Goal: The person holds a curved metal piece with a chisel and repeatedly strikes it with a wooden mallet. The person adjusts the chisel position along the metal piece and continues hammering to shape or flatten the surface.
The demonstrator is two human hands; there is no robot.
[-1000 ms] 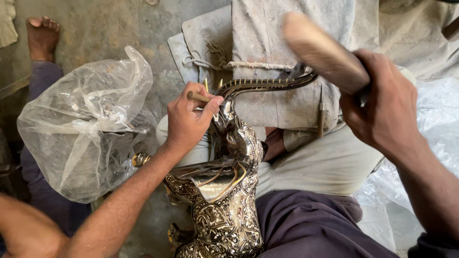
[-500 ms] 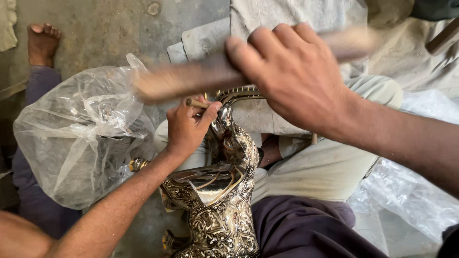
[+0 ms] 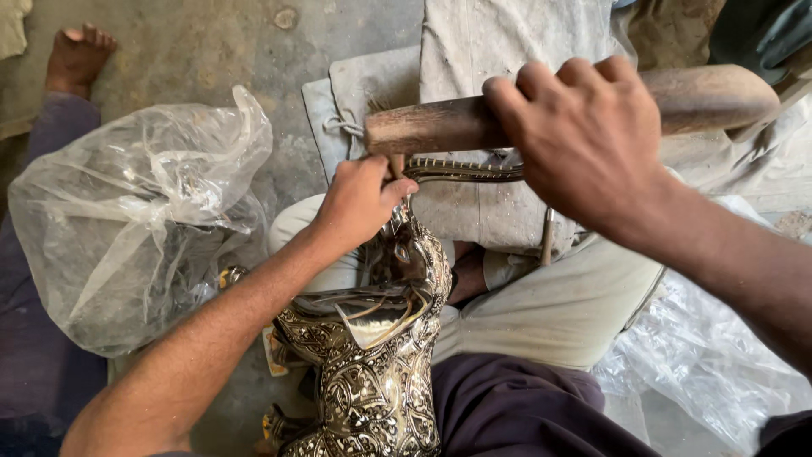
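Hands: left hand (image 3: 359,203) clamped around a small punch-like tool, its tip hidden at the top of an ornate engraved metal figure (image 3: 381,355); right hand (image 3: 584,140) wrapped tight on a wooden mallet (image 3: 474,118), held level just above the figure.
Figure: upright between the person's knees, below both hands, its long curved metal neck (image 3: 465,171) running right under the mallet.
Technique: as a judgement, clean work here calls for the small tool held steady and square on the metal, the mallet's end falling straight on it, well clear of the left knuckles.
Left of figure: crumpled clear plastic bag (image 3: 135,220) on the concrete floor (image 3: 211,42), a bare foot (image 3: 76,55) beyond it.
Behind figure: grey cloth (image 3: 499,42) spread on the floor.
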